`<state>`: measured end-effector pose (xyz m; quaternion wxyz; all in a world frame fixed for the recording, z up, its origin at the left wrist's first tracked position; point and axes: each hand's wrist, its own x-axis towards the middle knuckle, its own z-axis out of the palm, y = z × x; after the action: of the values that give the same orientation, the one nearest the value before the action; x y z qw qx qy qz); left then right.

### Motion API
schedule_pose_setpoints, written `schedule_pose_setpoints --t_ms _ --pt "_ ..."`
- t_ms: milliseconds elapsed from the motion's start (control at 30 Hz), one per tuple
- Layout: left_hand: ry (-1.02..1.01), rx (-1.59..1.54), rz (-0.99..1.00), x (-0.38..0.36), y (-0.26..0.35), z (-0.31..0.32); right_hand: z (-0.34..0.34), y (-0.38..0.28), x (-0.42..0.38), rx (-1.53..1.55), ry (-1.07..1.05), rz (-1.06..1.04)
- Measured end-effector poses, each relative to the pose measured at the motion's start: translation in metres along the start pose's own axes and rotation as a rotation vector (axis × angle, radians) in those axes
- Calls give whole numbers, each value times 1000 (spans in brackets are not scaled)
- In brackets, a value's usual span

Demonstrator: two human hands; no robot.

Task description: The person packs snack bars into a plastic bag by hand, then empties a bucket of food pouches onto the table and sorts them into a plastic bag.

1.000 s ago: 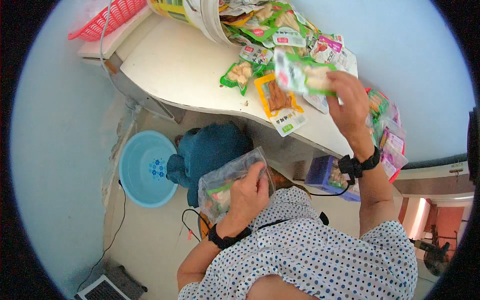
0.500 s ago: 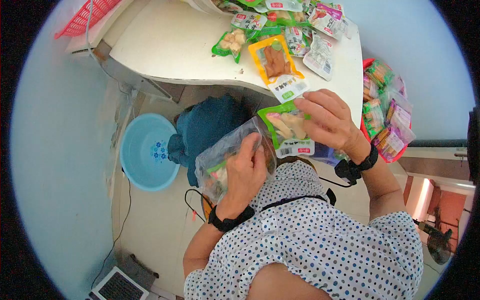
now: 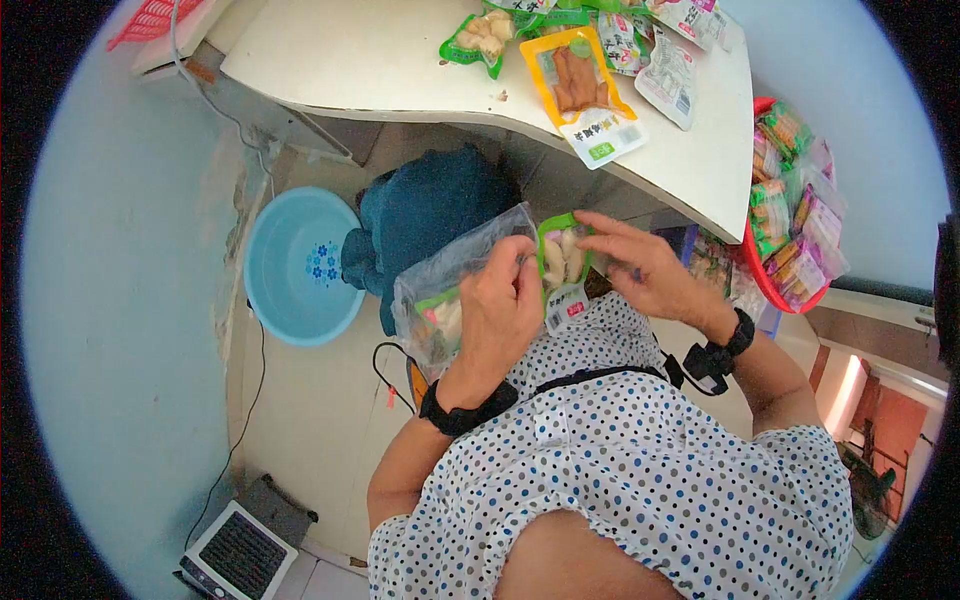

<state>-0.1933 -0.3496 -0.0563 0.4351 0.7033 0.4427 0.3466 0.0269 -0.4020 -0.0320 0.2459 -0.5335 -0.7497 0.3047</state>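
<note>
We hold one clear bag and one green snack packet close to the chest, below the counter edge.

Our left hand [image 3: 500, 310] is closed around the rim of the clear plastic bag [image 3: 440, 295], which already carries some packets we cannot count. Our right hand [image 3: 640, 270] pinches the green snack packet [image 3: 562, 262] just at the bag's mouth, touching the left hand's fingers. On the white counter [image 3: 400, 60] above lie one orange packet [image 3: 585, 90], one green packet [image 3: 480, 35] and a few more cut off by the frame edge. One red basket [image 3: 775, 285] of packets sits at the right, and one blue basin [image 3: 290, 270] stands on the floor.
</note>
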Motion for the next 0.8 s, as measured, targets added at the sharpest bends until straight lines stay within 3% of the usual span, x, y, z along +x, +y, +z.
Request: schedule_pose_setpoints --t_ms 133,367,567,667,800 --pt "27 -31 14 2 2 5 19 -12 -4 -143 -87 86" --pt "16 -44 12 2 4 4 55 2 7 90 -128 258" --pt "22 -54 -7 4 5 2 74 44 11 107 101 329" --pt "5 -56 -27 1 6 2 73 59 19 427 -30 548" --pt "58 -37 52 -2 3 6 67 65 26 292 -102 643"
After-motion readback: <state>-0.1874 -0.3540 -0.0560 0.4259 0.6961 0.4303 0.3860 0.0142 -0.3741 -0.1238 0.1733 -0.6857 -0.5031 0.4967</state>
